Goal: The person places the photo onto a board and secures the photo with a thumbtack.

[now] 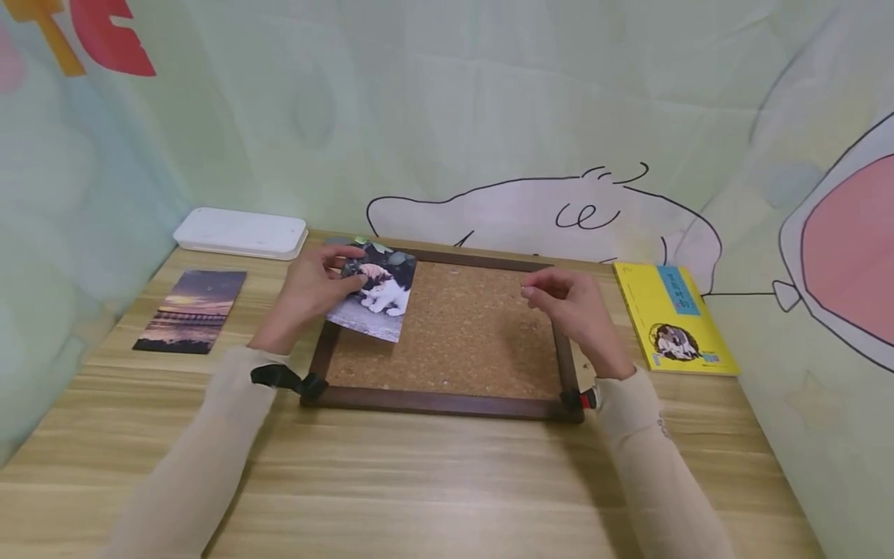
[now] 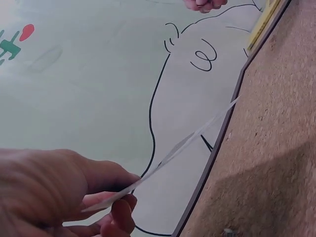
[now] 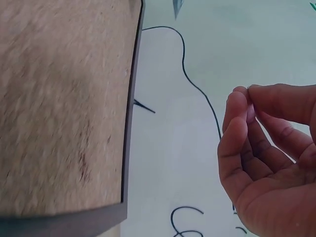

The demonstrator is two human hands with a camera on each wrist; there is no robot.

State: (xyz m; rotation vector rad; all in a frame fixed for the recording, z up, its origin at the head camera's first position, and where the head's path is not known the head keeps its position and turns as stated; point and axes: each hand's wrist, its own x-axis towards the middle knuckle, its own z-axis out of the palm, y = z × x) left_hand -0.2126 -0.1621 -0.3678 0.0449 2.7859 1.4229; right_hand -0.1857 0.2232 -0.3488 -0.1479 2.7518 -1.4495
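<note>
Left of centre in the head view, the left hand [image 1: 314,283] pinches the cat photo [image 1: 384,293] by its left side, thumb on the printed face, over the left part of the cork board [image 1: 482,334]; a light grip there should avoid creasing it. Right of centre, the right hand [image 1: 576,310] hovers near the board's right side, fingertips together. Across the left wrist view, the photo shows nearly edge-on and tilted; levelling it would help it lie flat. At the right of the right wrist view, fingertips meet; I cannot tell whether anything small sits between them, so steadiness seems wise.
</note>
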